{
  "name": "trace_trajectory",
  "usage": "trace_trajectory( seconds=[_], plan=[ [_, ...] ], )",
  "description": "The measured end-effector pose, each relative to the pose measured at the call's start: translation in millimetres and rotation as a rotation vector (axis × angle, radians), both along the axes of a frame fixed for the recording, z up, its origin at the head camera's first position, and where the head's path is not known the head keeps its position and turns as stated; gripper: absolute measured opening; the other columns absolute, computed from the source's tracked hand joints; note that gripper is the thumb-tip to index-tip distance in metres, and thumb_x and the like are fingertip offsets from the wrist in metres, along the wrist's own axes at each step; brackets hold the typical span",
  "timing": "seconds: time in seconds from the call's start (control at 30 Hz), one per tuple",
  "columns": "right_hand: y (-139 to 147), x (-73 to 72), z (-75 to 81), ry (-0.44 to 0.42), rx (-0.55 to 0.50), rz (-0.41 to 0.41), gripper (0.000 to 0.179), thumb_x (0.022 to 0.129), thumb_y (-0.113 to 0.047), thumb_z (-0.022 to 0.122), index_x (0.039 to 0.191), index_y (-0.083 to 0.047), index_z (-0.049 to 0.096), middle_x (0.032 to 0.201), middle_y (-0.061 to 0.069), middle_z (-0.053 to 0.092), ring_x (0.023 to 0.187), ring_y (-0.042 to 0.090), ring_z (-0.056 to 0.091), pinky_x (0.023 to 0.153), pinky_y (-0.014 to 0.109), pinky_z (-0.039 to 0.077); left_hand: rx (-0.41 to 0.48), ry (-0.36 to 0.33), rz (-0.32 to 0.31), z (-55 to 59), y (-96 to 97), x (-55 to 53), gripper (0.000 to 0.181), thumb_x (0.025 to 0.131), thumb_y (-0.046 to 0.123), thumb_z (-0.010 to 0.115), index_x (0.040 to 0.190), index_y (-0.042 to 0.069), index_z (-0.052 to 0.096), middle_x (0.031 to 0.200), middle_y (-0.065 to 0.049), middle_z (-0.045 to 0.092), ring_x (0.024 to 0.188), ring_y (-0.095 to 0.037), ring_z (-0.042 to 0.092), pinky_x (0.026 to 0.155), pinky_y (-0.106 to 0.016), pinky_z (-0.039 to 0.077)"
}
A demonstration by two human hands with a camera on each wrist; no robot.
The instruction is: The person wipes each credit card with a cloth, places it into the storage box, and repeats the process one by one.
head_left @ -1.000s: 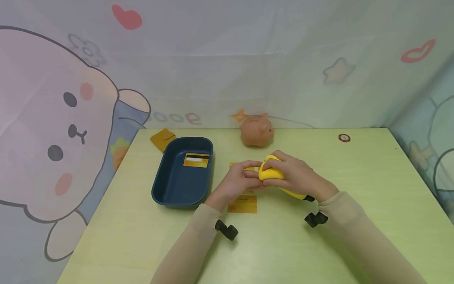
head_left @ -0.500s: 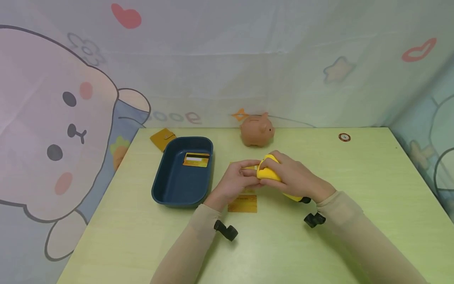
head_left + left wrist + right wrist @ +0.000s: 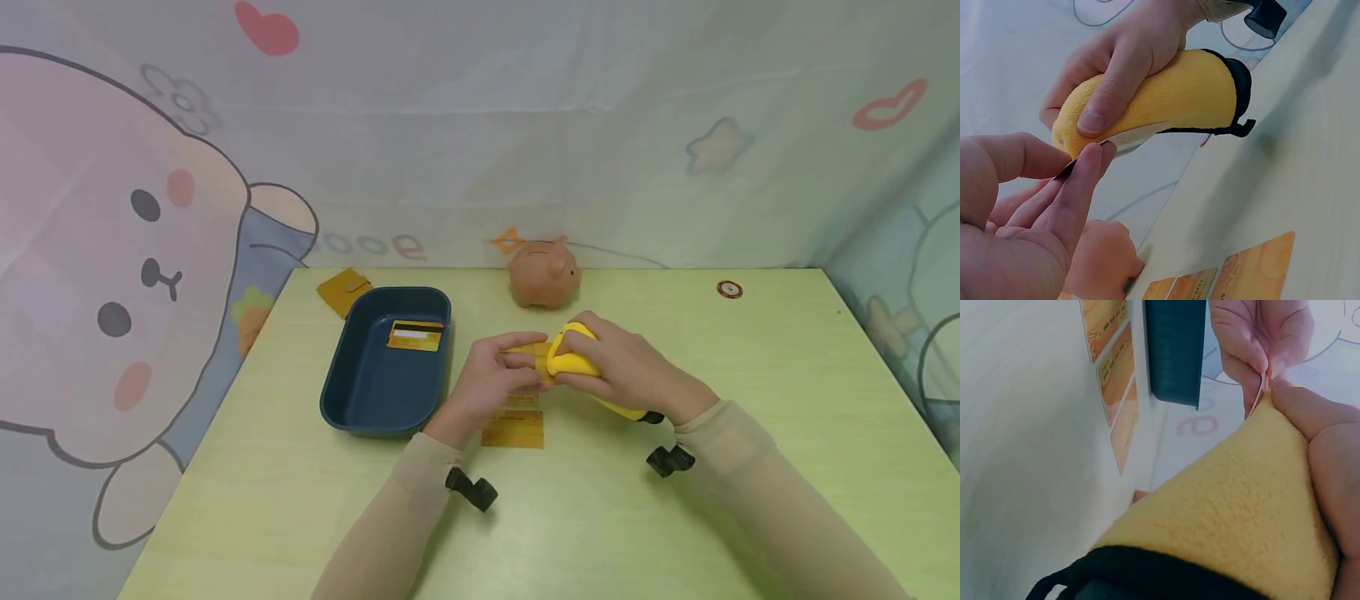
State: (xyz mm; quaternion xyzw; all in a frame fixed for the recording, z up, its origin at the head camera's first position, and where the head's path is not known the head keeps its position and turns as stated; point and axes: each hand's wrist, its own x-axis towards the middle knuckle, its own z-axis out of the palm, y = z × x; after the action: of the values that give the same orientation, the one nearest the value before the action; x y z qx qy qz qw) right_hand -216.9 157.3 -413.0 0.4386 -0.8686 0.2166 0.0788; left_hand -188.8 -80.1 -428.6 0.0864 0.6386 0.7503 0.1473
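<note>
My left hand pinches a gold card between thumb and fingers; in the left wrist view it is nearly edge-on. My right hand grips a yellow plush cloth, bunched up, with black trim and a small loop at its far end. The cloth's front end touches the card at the left fingertips, and my right thumb presses on it. Below the hands, gold cards lie in a column on the table, the nearest card fully visible. The left hand partly covers the others in the head view.
A dark blue tray stands left, with a gold striped card inside. Behind it lies a mustard snap wallet. A pink piggy bank is at the back edge, and a red-rimmed chip lies back right.
The left hand has drawn slightly left, showing more of the gold card between the hands. The right hand with the cloth shifted a little left, then back right.
</note>
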Motion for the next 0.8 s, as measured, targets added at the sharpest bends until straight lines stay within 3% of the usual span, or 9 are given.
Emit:
trace_trajectory(
  seconds=[0.2,0.47,0.7,0.8],
  plan=[
    [7,1.1,0.6,-0.007,-0.009,0.002,0.021,0.098,-0.038,0.076,0.107,-0.024,0.062,0.112,-0.002,0.053,0.079,0.010,0.051,0.065,0.030,0.050,-0.066,0.017,0.041,2.5,-4.0,2.8,0.053,0.090,-0.011,0.070,0.140,0.005,0.065,0.097,-0.018,0.078,0.081,-0.025,0.077,0.084,-0.041,0.065],
    [15,1.0,-1.0,-0.001,0.000,-0.004,0.022,0.098,-0.039,0.076,0.106,-0.026,0.062,0.113,-0.003,0.055,0.080,0.009,0.052,0.068,0.030,0.051,-0.078,0.020,0.053,4.0,-9.6,6.3,0.053,0.090,-0.010,0.071,0.140,0.007,0.067,0.099,-0.019,0.078,0.086,-0.039,0.077,0.085,-0.044,0.064],
    [24,-0.1,-5.6,-0.015,0.004,-0.016,0.020,0.097,-0.038,0.077,0.106,-0.027,0.063,0.112,-0.006,0.055,0.081,0.008,0.052,0.070,0.030,0.052,-0.032,0.002,0.041,4.2,-14.5,8.3,0.055,0.091,-0.011,0.071,0.143,0.006,0.064,0.095,-0.015,0.078,0.077,-0.022,0.078,0.092,-0.054,0.060],
    [28,0.0,-6.8,-0.014,0.001,-0.027,0.020,0.097,-0.037,0.077,0.106,-0.026,0.063,0.112,-0.005,0.056,0.081,0.009,0.052,0.069,0.030,0.052,0.010,-0.008,0.041,3.7,-16.7,9.1,0.055,0.091,-0.013,0.070,0.143,0.004,0.063,0.090,-0.012,0.076,0.076,-0.022,0.078,0.095,-0.061,0.057]
  ],
)
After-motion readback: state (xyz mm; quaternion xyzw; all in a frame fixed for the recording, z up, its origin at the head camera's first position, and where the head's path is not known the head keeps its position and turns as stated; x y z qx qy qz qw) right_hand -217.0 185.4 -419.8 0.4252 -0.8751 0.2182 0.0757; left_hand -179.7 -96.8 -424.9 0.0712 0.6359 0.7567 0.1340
